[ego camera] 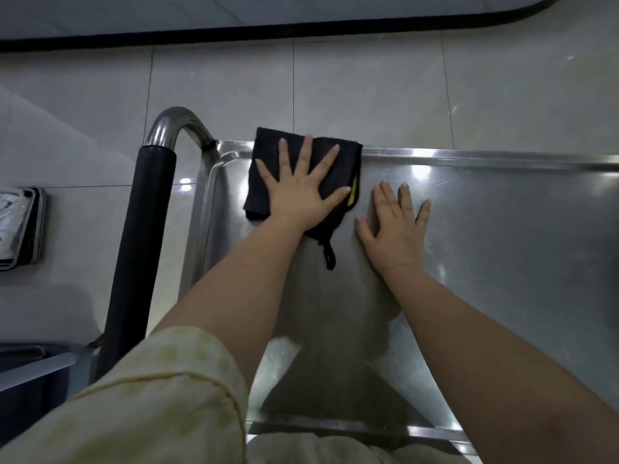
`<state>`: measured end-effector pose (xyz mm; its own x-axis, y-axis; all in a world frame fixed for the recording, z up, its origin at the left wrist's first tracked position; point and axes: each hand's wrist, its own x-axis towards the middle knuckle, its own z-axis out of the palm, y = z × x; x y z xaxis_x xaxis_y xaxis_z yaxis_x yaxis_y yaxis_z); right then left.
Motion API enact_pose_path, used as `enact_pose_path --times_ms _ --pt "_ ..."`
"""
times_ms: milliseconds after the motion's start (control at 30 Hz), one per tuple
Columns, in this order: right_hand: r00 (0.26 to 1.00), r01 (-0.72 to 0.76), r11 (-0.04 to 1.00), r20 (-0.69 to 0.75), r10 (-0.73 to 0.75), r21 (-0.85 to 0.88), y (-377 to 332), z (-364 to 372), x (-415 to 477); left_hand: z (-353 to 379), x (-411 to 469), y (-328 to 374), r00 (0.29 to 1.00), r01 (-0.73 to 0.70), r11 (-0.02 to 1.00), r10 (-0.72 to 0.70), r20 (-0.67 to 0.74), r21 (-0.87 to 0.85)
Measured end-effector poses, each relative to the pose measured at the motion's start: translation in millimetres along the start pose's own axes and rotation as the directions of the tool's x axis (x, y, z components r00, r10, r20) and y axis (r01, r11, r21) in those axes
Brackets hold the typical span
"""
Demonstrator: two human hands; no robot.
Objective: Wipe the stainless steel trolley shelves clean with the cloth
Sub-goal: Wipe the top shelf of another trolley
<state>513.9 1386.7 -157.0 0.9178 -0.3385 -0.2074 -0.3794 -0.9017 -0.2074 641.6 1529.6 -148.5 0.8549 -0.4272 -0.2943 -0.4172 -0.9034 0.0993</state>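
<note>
While one left hand [301, 195] presses flat on the single black cloth [266, 145], its five fingers [330, 160] are straight and spread wide, curled round nothing. The cloth is a folded, soft, roughly square piece with one yellow tag [352, 194] on its right side and one thin black loop [330, 256] trailing from its near corner. It lies at the far edge of the shelf [502, 229], near the far left corner, and its far side overlaps the raised rim. Just beside it, apart from the cloth, the one right hand [395, 226] lies palm down on bare steel, fingers straight and slightly fanned, holding nothing. Only one shelf shows: a smooth, glossy stainless tray with rounded corners. At its left edge stands one curved steel tube [181, 118] with a black padded grip [147, 229]. A pale sleeve [150, 396] covers the left upper arm. Beyond lie large pale glossy floor tiles [368, 95] and one stack of grey trays [30, 229].
</note>
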Motion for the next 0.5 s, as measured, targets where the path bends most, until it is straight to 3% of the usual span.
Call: enact_pose_path --times_ms 133,333,500 --pt "1.000 0.015 1.000 0.006 -0.015 0.008 1.3 -1.0 -0.4 -5.7 -13.7 -84.2 0.975 0.223 0.975 -0.223 -0.001 -0.021" --pt "0.986 0.142 0.990 0.089 -0.139 -0.027 26.4 -13.8 3.3 -12.2 -25.2 -103.6 0.971 0.239 0.971 -0.239 0.022 0.016" --pt "0.976 -0.193 0.976 0.082 0.202 -0.104 138.7 -34.6 -18.3 -9.4 -28.5 -101.0 0.971 0.237 0.971 -0.237 0.013 0.025"
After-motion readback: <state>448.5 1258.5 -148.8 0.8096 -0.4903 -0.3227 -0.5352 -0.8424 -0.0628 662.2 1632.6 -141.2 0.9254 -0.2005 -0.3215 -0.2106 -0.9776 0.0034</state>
